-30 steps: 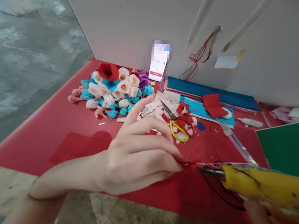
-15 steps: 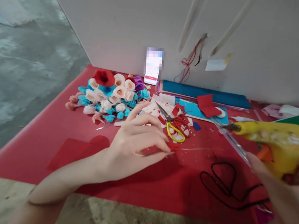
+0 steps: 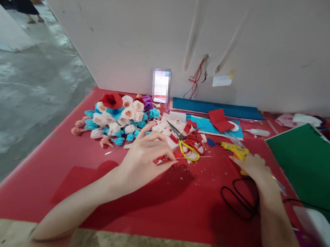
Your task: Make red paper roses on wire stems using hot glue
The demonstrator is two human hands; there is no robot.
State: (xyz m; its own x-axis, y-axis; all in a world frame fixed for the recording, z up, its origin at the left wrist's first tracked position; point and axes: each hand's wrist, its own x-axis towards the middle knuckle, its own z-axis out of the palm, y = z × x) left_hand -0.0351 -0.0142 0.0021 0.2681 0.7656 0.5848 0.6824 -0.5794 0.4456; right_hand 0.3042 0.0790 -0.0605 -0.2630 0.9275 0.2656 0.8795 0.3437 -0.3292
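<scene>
Left of the middle, paper flowers [image 3: 128,113] sit in a bunch. Near the middle, the left hand [image 3: 145,157] pinches a thin white stick [image 3: 203,156] by its red end, other fingers fanned out. It looks light and easy to bend, so a soft pinch there should do. Right of the middle, the right hand [image 3: 257,167] covers the yellow glue gun's [image 3: 236,150] handle; I can't tell how tightly its fingers curl.

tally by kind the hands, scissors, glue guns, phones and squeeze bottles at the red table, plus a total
Hands: 2, left hand and right hand
Scissors: 1 pair
Glue gun: 1
Phone: 1
White squeeze bottle: 1
Total: 6
</scene>
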